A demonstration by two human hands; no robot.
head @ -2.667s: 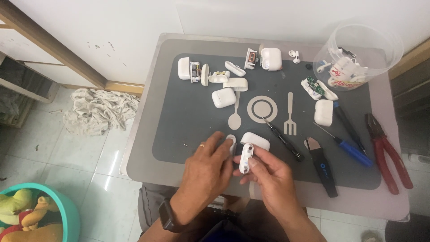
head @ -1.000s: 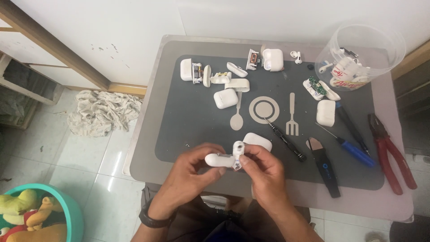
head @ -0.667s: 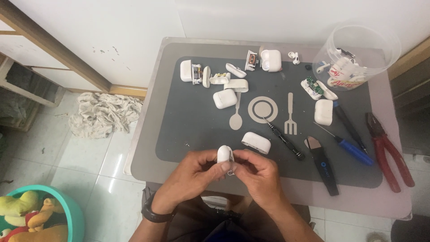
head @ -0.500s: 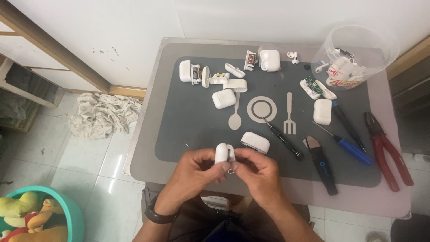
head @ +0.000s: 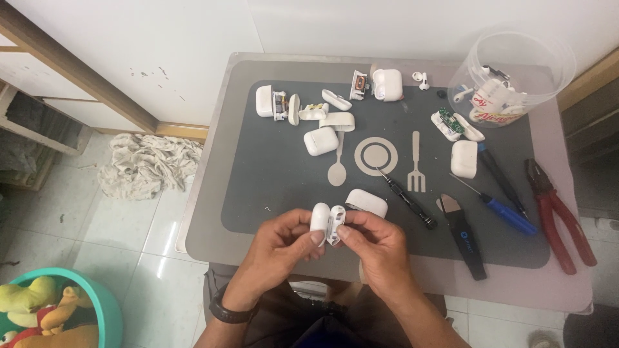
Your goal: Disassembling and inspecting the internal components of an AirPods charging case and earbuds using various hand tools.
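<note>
A single head-worn camera looks almost straight down from above a small grey-topped table (head: 213, 193), held fairly close. The person's forearms enter at the near edge; a white wall runs along the far side. Tiled floor shows at left, with a crumpled white rag (head: 151, 164).

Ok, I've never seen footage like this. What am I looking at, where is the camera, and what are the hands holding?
The camera sits on a person's head and looks down at their own bare hands over a small table with a grey mat. The left hand and right hand together hold a small white earbud case, opened up. Another white case lies just beyond. Further back lie more white cases and parts, a black screwdriver, a blue screwdriver, red pliers and a clear plastic tub of parts.
</note>
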